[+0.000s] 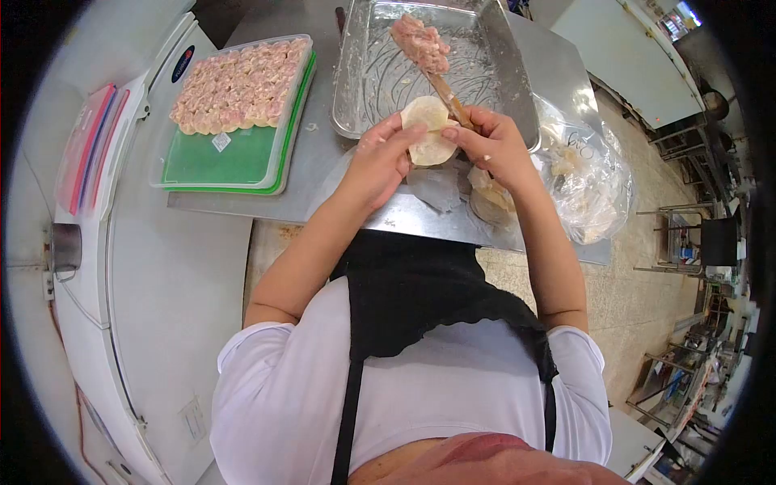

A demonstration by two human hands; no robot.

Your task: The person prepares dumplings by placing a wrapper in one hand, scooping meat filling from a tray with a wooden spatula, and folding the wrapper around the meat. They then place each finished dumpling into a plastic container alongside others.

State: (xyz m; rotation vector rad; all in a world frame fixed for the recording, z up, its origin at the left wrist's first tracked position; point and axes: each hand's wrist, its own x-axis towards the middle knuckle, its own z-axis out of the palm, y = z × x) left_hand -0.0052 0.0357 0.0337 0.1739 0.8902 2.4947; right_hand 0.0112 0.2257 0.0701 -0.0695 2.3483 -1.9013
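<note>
My left hand [378,160] is closed on a round, pale dumpling wrapper [430,152], with the thumb lying over its face. My right hand [499,145] pinches the wrapper's right edge and also grips a wooden spatula [443,90]. A lump of pink minced meat [420,44] sits on the spatula's far end, above the metal tray [524,77]. Smears of meat coat the tray's floor. Below my right hand, a stack of wrappers [490,200] lies near the table's front edge, partly hidden by the wrist.
To the left, a clear plastic box [275,166] on a green lid holds rows of meat-topped dumplings [242,85]. A plastic bag [590,182] of pale pieces lies at the table's right edge. A white freezer [178,267] stands on the left. Metal racks are farther right.
</note>
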